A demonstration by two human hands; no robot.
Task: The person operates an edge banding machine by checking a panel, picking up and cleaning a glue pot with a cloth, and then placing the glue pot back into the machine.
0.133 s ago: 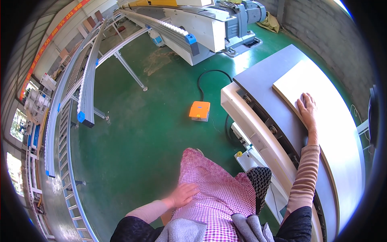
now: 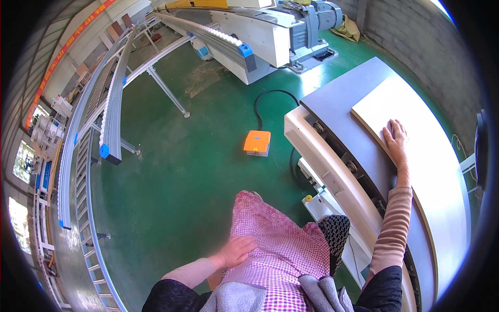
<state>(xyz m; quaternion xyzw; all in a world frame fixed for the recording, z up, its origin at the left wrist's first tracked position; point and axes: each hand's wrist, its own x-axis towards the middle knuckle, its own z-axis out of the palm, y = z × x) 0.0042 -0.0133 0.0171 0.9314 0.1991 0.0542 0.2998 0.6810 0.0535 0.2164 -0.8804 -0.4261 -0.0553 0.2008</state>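
Note:
At the right, my right hand [image 2: 397, 140] lies with outstretched fingers on a pale flat board [image 2: 431, 166], near its left edge. The board rests on the dark grey top of a long machine table [image 2: 340, 101], whose beige side [image 2: 317, 143] faces me. Nothing is gripped by that hand. My left hand [image 2: 238, 251] rests flat on my lap, its fingers against a pink-and-white checked apron [image 2: 280, 234]. No object shows in it.
An orange foot-pedal box [image 2: 257, 142] with a black cable stands on the green floor. Roller conveyor rails [image 2: 112, 125] with blue end caps run along the left. Ahead is a large white machine [image 2: 254, 39] with a grey motor [image 2: 327, 15]. A grey block wall [image 2: 416, 57] bounds the right.

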